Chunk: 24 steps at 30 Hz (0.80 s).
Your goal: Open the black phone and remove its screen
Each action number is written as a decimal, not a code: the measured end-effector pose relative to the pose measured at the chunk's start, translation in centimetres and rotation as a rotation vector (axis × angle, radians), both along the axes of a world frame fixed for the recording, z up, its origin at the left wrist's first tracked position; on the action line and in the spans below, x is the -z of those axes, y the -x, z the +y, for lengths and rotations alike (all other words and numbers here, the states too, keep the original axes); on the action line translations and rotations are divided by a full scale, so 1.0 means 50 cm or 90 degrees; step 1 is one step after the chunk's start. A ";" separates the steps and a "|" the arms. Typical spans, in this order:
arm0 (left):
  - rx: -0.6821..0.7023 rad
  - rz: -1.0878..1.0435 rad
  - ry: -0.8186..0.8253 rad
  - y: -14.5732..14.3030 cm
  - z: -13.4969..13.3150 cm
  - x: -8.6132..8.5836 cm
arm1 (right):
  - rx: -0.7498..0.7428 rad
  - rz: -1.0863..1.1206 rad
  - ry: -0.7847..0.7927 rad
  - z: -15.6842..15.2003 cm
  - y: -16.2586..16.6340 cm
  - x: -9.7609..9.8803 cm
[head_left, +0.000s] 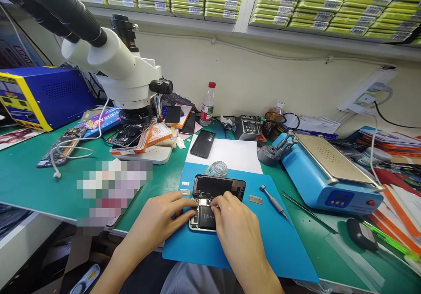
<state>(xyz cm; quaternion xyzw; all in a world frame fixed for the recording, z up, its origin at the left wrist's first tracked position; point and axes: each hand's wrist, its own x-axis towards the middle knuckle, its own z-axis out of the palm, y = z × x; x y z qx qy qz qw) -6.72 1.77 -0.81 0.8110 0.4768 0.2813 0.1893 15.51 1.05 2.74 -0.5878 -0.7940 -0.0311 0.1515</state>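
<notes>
Both bare hands work over the opened black smartphone (210, 206) lying on the blue rubber mat (279, 241): left hand (158, 219) steadies its edge with curled fingers, right hand (233, 224) pinches at the board, probably a connector, though its fingertips hide it. Next calls for fine, light pressure. Around: green bench (29, 180), white microscope (121, 70), blue screen separator (325, 171), slim grey screwdriver (275, 203).

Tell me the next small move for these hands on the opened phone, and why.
Probably press the small connector down with the right hand while the left hand steadies the opened phone: both sets of fingertips meet at the board above the battery, and the screwdriver lies untouched beside it.
</notes>
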 end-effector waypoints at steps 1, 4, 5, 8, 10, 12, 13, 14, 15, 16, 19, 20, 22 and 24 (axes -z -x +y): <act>0.002 0.002 0.001 0.000 0.000 -0.001 | 0.004 0.007 0.024 0.002 0.000 -0.004; 0.010 0.005 0.003 0.001 0.000 -0.003 | 0.031 0.020 0.114 0.012 -0.002 -0.021; 0.012 0.004 0.003 0.001 0.000 -0.004 | 0.039 0.023 0.140 0.015 -0.002 -0.026; 0.008 -0.001 0.004 0.001 0.000 -0.003 | 0.047 0.030 0.178 0.021 -0.001 -0.036; 0.005 0.000 0.008 0.001 0.000 -0.003 | 0.050 0.030 0.180 0.022 0.001 -0.037; 0.004 0.003 0.011 0.001 0.000 -0.002 | 0.052 0.031 0.178 0.021 0.003 -0.036; 0.004 0.003 0.010 0.002 0.000 -0.002 | 0.053 0.032 0.177 0.020 0.003 -0.034; 0.004 0.002 0.009 0.002 0.000 -0.002 | 0.053 0.034 0.176 0.019 0.004 -0.033; 0.004 0.001 0.007 0.002 0.000 -0.002 | 0.053 0.035 0.175 0.018 0.003 -0.031; 0.004 0.000 0.005 0.002 0.000 -0.002 | 0.052 0.037 0.174 0.017 0.003 -0.029; 0.006 -0.002 0.003 0.001 0.001 -0.002 | 0.037 0.051 0.143 0.014 -0.003 -0.023; 0.008 -0.001 0.002 0.001 0.001 -0.001 | 0.034 0.056 0.123 0.013 -0.007 -0.020; 0.012 0.001 -0.002 0.001 0.002 0.000 | 0.029 0.061 0.092 0.013 -0.013 -0.017; 0.014 0.002 -0.007 0.001 0.003 0.000 | 0.022 0.057 0.089 0.014 -0.018 -0.015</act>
